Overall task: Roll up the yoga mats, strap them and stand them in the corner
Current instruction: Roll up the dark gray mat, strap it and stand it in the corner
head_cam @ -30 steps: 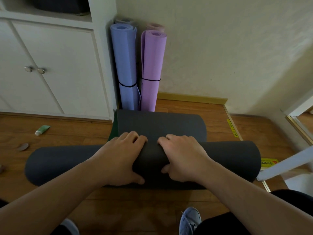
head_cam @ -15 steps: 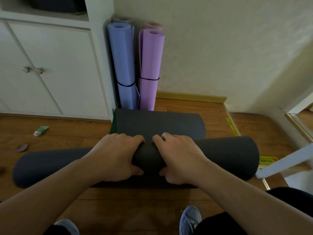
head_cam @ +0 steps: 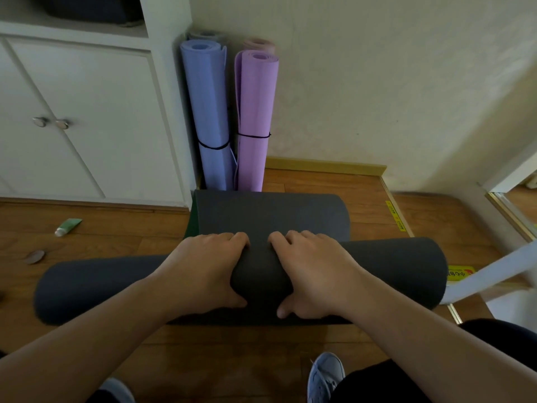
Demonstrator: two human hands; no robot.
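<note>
Grey yoga mat (head_cam: 377,271) lies on the floor (head_cam: 116,242), mostly rolled, under left hand (head_cam: 203,271) and right hand (head_cam: 316,274), fingers curled over it. Blue mat (head_cam: 209,112) and purple mat (head_cam: 254,117) stand strapped in the corner; strapping remains.

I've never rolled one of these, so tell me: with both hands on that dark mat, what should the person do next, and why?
Probably keep rolling forward. Both the left hand and right hand grip the dark mat, yet a flat stretch remains unrolled toward the strapped blue mat and purple mat in the corner.
</note>
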